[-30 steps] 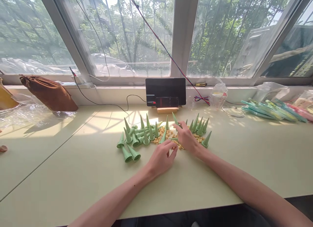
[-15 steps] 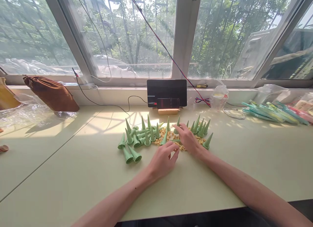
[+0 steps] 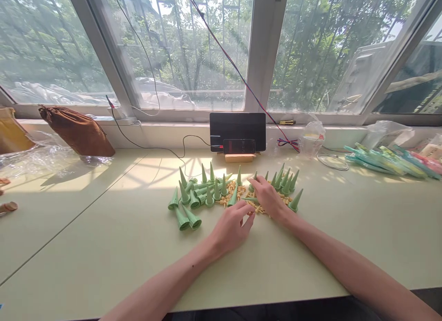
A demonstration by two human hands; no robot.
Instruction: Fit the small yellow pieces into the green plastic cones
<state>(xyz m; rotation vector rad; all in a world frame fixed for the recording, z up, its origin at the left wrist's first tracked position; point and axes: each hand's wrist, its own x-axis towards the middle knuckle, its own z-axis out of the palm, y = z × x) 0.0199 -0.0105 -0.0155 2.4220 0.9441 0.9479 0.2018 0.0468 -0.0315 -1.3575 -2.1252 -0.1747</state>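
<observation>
Many hollow green plastic cones (image 3: 195, 223), some upright and some lying on their sides, are spread over the table around a scatter of small tan plugs (image 3: 224, 200). My right hand (image 3: 271, 199) reaches into the middle of them, its fingers closed about an upright green cone (image 3: 254, 175); the cone's lower part is mostly hidden by the fingers. Nearer to me, my left hand (image 3: 230, 226) rests low at the front edge of the tan plugs. Its fingers are curled towards the thumb, and what they pinch is too small to make out.
A black tablet (image 3: 238, 127) and a phone (image 3: 239, 146) lean in a wooden stand (image 3: 239, 158) behind the cones. A brown pouch (image 3: 78, 132) sits back left. Green plastic packets (image 3: 383, 160), a clear plastic cup (image 3: 312, 139) and a coiled cable (image 3: 332, 162) lie back right.
The whole view has shifted slightly to the right. Both hands stay nearly in the same place among the cones and plugs.
</observation>
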